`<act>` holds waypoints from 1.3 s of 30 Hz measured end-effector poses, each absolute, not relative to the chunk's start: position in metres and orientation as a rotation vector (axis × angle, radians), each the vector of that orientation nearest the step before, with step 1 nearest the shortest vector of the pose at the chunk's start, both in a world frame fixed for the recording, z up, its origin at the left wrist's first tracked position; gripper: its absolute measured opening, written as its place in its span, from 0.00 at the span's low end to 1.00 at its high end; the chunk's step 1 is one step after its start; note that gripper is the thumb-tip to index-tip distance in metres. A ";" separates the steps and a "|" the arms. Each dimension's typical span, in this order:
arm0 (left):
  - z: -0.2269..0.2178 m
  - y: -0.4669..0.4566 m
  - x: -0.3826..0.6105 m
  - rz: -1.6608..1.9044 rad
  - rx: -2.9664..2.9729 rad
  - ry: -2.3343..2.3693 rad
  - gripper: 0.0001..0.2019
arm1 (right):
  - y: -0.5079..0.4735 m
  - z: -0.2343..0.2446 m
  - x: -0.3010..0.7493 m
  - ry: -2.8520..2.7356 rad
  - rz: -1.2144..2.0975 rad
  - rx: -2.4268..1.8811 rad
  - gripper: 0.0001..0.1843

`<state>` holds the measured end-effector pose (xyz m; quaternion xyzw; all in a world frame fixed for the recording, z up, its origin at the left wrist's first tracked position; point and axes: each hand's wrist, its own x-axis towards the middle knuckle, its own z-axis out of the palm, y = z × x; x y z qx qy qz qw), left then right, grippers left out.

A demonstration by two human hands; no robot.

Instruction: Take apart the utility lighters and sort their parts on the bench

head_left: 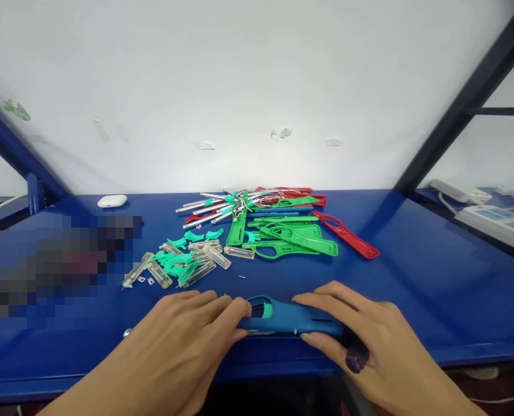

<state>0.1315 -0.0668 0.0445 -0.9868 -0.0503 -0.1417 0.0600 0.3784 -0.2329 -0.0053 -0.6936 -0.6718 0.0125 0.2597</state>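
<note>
Near the front edge of the blue table I hold a blue long-nosed lighter lying crosswise in both hands. My left hand is closed around its front part, beside the trigger loop, where a teal trigger shows. A small metal tip peeks out left of that hand. My right hand grips the handle, fingers on top and thumb on the near side. A narrow gap runs along the lighter's near side. A dark round thing shows by the right thumb; I cannot tell what it is.
Beyond my hands lie clear fuel tanks, teal triggers, green casing halves, a red casing half and metal nozzle tubes. A small screw lies nearby. A white case sits back left; power strips are right.
</note>
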 end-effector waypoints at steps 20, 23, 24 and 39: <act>0.029 -0.063 0.126 -0.685 -3.044 -0.249 0.13 | -0.234 -0.002 0.378 -1.801 0.254 -1.956 0.17; 0.028 -0.064 0.127 -0.733 -3.029 -0.233 0.12 | -0.235 -0.002 0.378 -1.827 0.264 -1.956 0.18; 0.028 -0.065 0.127 -0.752 -3.021 -0.226 0.12 | -0.236 -0.003 0.378 -1.832 0.263 -1.951 0.18; 0.022 -0.053 0.115 -0.810 -3.126 -0.540 0.10 | -0.234 0.000 0.379 -1.702 0.262 -1.881 0.10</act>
